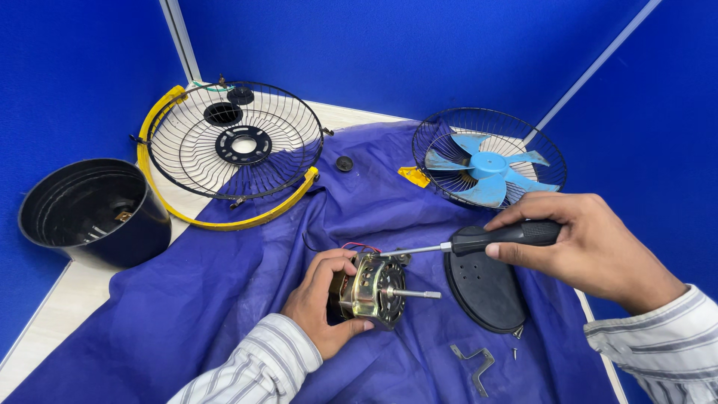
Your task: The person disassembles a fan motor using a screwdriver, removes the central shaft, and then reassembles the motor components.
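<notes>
While the left hand [323,299] grips the motor [372,290], the right hand [580,243] clasps a screwdriver [479,241].

Fan motor [372,290] — brass-coloured, shaft pointing right, on blue cloth; black-handled screwdriver [479,241] — tip at its top.

A black bucket [93,212] sits far left. A wire grille [234,141] with a yellow ring [224,221] lies beyond. Far right, another grille [488,158] holds blue blades [488,168]. Near right lie a black disc [485,288] and bracket [476,364].

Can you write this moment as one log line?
left hand: grips fan motor | right hand: holds screwdriver, tip at motor | surface: blue cloth
</notes>
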